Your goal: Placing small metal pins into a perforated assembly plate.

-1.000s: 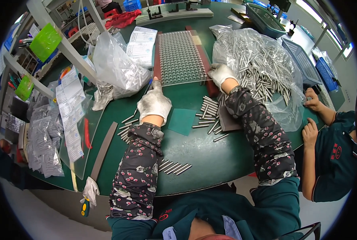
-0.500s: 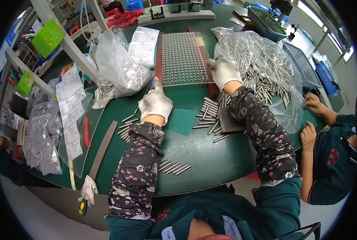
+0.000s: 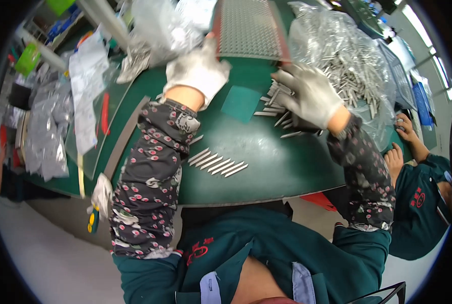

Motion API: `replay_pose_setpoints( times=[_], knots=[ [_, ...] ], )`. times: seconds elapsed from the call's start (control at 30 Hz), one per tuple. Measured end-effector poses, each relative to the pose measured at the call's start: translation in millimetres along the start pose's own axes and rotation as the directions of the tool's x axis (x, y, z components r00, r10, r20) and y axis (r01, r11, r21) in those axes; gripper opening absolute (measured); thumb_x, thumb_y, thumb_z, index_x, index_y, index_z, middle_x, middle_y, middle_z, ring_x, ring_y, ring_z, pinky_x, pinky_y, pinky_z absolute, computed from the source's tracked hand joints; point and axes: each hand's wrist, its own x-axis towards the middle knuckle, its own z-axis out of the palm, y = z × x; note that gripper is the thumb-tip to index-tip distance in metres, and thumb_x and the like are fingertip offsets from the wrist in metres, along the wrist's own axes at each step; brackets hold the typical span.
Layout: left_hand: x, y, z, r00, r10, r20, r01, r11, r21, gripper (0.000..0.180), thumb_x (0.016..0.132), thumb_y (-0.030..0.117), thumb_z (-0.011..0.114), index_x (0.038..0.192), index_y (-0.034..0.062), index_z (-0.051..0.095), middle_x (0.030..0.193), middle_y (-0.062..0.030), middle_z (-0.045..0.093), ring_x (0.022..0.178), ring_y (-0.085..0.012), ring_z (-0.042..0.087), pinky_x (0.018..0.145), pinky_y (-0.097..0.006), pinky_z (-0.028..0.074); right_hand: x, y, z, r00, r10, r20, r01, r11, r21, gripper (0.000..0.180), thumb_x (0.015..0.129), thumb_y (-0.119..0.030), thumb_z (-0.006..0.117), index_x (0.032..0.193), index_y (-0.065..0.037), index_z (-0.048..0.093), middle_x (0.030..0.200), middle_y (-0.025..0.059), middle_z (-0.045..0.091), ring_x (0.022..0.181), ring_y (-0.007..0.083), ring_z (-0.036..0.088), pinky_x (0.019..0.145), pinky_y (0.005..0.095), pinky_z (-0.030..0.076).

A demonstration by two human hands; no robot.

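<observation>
My left hand (image 3: 195, 73), in a white glove, is at the near left corner of a clear plate with rows of round cells (image 3: 250, 30), which has red-brown side strips. Its index finger reaches along the edge and its thumb stands apart. My gloved right hand (image 3: 312, 96) hovers with spread fingers over a small pile of metal pins (image 3: 272, 109), partly covering it; no pin shows in its grasp. Nearer me lies a slanted row of several metal pins (image 3: 218, 163). Between my hands sits a green square sheet (image 3: 241, 103).
A big clear bag of loose metal pins (image 3: 355, 66) lies right of my right hand. A stuffed plastic bag (image 3: 160, 30) and paper sheets (image 3: 86, 96) are at left, with a grey strip (image 3: 124, 137). A co-worker's hands (image 3: 401, 147) rest at the right edge.
The view has tipped toward me, so the plate appears higher up. My right hand has left the plate's right side and come nearer, over the pins. My left hand stays by the left corner.
</observation>
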Motion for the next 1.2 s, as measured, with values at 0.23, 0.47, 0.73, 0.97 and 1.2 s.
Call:
replay_pose_setpoints(
  times=[0.23, 0.47, 0.73, 0.97, 1.2],
  knots=[
    [-113, -44, -32, 0.964, 0.247, -0.099, -0.260, 0.955, -0.144, 0.028, 0.071, 0.016, 0.059, 0.098, 0.0068, 0.055, 0.083, -0.0136, 0.059, 0.074, -0.0285, 0.058, 0.065, -0.034, 0.048, -51, -83, -3, 0.967, -0.202, 0.157, 0.185, 0.976, 0.116, 0.019, 0.068, -0.018, 0.055, 0.084, -0.007, 0.054, 0.088, 0.0071, 0.055, 0.085, 0.0237, 0.053, 0.073, 0.0343, 0.042],
    [-169, -39, 28, 0.985, 0.146, -0.094, -0.166, 0.953, -0.255, 0.027, 0.066, 0.013, 0.063, 0.091, 0.0073, 0.055, 0.086, -0.0090, 0.056, 0.077, -0.0260, 0.057, 0.065, -0.035, 0.047, -50, -112, 40, 0.977, -0.136, 0.165, 0.136, 0.991, 0.014, 0.020, 0.068, -0.017, 0.056, 0.085, -0.007, 0.054, 0.083, 0.0065, 0.055, 0.076, 0.0233, 0.054, 0.065, 0.0336, 0.044],
    [-169, -15, 50, 0.950, 0.263, -0.166, -0.297, 0.927, -0.229, 0.019, 0.066, 0.012, 0.062, 0.083, 0.0102, 0.055, 0.080, -0.0096, 0.052, 0.073, -0.0274, 0.055, 0.061, -0.037, 0.046, -51, -113, 44, 0.972, -0.226, 0.069, 0.234, 0.959, -0.161, 0.013, 0.067, -0.017, 0.049, 0.072, -0.007, 0.054, 0.070, 0.0041, 0.050, 0.070, 0.0163, 0.052, 0.052, 0.0290, 0.041],
    [-176, -22, 64, 0.913, 0.286, -0.292, -0.369, 0.884, -0.286, 0.021, 0.063, 0.011, 0.064, 0.082, 0.0082, 0.055, 0.080, -0.0093, 0.053, 0.071, -0.0281, 0.055, 0.059, -0.039, 0.046, -40, -83, 16, 0.988, -0.012, 0.156, -0.019, 0.980, 0.199, 0.007, 0.068, -0.012, 0.053, 0.071, -0.006, 0.055, 0.064, 0.0117, 0.055, 0.059, 0.0275, 0.057, 0.052, 0.0372, 0.046],
    [-169, -23, 60, 0.912, 0.288, -0.291, -0.384, 0.848, -0.364, 0.019, 0.064, 0.010, 0.061, 0.081, 0.0071, 0.055, 0.078, -0.0087, 0.055, 0.067, -0.0268, 0.057, 0.055, -0.037, 0.047, 25, 27, -20, 0.958, 0.283, -0.048, -0.273, 0.949, 0.156, 0.010, 0.071, -0.010, 0.057, 0.079, -0.004, 0.059, 0.069, 0.0151, 0.058, 0.064, 0.0294, 0.058, 0.058, 0.0349, 0.046]
  ],
)
